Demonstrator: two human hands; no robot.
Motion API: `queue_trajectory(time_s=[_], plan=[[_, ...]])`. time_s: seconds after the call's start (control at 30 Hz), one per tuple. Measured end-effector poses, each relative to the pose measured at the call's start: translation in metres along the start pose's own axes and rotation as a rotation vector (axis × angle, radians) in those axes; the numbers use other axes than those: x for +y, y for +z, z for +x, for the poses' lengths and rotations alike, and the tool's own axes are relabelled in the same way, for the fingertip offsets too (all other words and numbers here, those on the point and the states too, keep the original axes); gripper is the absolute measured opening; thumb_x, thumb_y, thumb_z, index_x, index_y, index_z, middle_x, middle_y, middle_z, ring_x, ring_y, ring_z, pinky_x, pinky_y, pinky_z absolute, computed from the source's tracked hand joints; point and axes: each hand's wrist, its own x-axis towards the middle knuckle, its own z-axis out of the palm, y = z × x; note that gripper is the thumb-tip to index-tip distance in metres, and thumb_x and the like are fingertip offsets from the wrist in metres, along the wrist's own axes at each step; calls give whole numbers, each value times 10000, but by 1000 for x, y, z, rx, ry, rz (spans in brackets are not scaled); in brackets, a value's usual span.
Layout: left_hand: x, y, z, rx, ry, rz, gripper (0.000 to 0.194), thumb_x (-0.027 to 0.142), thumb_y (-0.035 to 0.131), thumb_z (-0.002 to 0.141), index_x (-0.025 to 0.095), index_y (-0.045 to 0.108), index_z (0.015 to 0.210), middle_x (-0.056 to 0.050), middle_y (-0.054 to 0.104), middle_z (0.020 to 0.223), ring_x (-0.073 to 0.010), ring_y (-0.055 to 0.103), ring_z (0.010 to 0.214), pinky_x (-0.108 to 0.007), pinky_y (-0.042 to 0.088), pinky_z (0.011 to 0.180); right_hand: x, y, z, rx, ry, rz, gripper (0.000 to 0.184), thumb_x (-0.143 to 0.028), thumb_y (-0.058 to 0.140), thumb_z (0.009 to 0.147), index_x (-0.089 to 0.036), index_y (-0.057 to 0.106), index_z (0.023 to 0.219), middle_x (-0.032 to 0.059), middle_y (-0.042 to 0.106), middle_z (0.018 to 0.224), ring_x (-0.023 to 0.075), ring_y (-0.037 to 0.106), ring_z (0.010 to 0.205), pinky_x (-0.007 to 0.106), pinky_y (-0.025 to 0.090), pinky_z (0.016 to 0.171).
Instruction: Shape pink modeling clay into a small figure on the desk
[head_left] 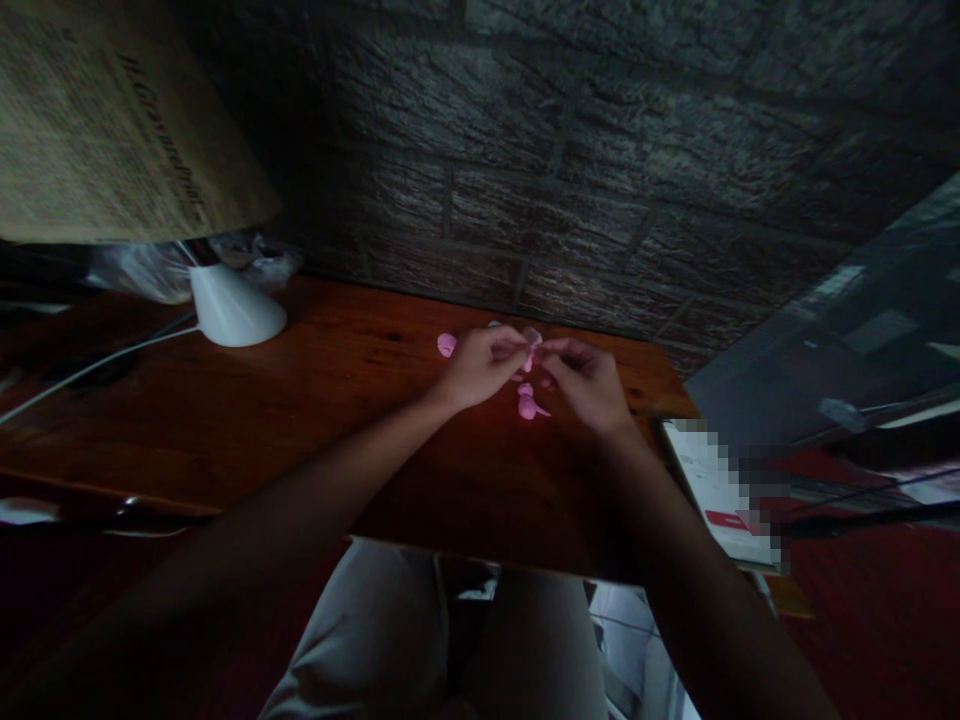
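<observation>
Between the fingertips of both hands is a small pink piece of modelling clay [529,356]. My left hand [480,366] pinches it from the left, thumb and fingers together. From the right, my right hand [586,380] closes its thumb and forefinger on the same piece. On the wooden table just below the hands lies a pink clay figure [528,404] with a thin point sticking out to its right. A rounded pink clay lump [446,345] rests left of my left hand. Something pale behind the fingers is partly hidden and I cannot make it out.
A lamp with a white cone base [234,308] and printed paper-like shade [127,130] stands at the left, its white cord [97,370] crossing the wooden table [330,400]. A dark brick wall [487,180] rises behind. A partly blurred flat object [712,480] lies at the right edge.
</observation>
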Motion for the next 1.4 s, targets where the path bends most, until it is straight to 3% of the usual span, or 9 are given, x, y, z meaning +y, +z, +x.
queue_trajectory(time_s=[0.17,0.5,0.73,0.83,0.9,1.03,1.17,1.4], plan=[[-1,0,3,18,-104,-116,89,198,638,904,136,693,873,-47,727,843,-119,717,755,-248,619,720,-1,0,0,-8,-6,37,127,-310,713,807,-204,747,868,21,751,792,126,655,604,281,554,584],[1,-1,3,14,-142,-200,142,251,718,873,134,711,793,-50,732,837,-134,718,787,-319,619,843,4,-2,-2,-36,-96,-58,139,-323,731,834,-223,765,925,33,778,858,156,706,670,297,560,612],[4,2,3,111,-240,-307,75,161,690,882,120,717,824,-32,708,835,-115,703,755,-335,619,839,1,-1,-3,-32,-65,-53,167,-358,739,821,-213,769,898,27,765,792,149,686,621,295,555,596],[5,1,3,85,-244,-355,38,151,721,852,117,726,869,-45,724,892,-126,710,803,-357,608,880,1,-2,-2,-9,-74,-39,162,-362,753,810,-214,764,874,24,762,808,139,669,618,295,559,608],[5,0,3,50,-220,-386,125,133,768,799,119,733,918,-55,739,943,-139,715,861,-361,595,903,2,-3,0,15,-64,-12,167,-369,757,807,-213,761,866,21,755,810,129,648,601,289,557,594],[3,-3,2,14,-181,-402,233,139,823,728,118,740,944,-75,754,979,-164,712,926,-356,574,896,4,-6,3,11,-17,18,182,-376,755,809,-215,765,895,24,755,846,117,621,593,277,551,564],[2,-4,3,54,-220,-417,294,159,836,721,134,736,996,-84,760,1005,-171,709,930,-347,555,868,5,-7,3,-38,-63,18,219,-341,765,800,-225,769,986,24,758,888,128,638,647,290,571,606],[5,-4,4,67,-271,-432,245,162,810,760,138,736,992,-77,753,1000,-156,699,916,-313,533,835,0,-4,-1,33,-134,-33,212,-343,760,822,-233,776,1002,36,776,929,148,674,690,277,568,570]])
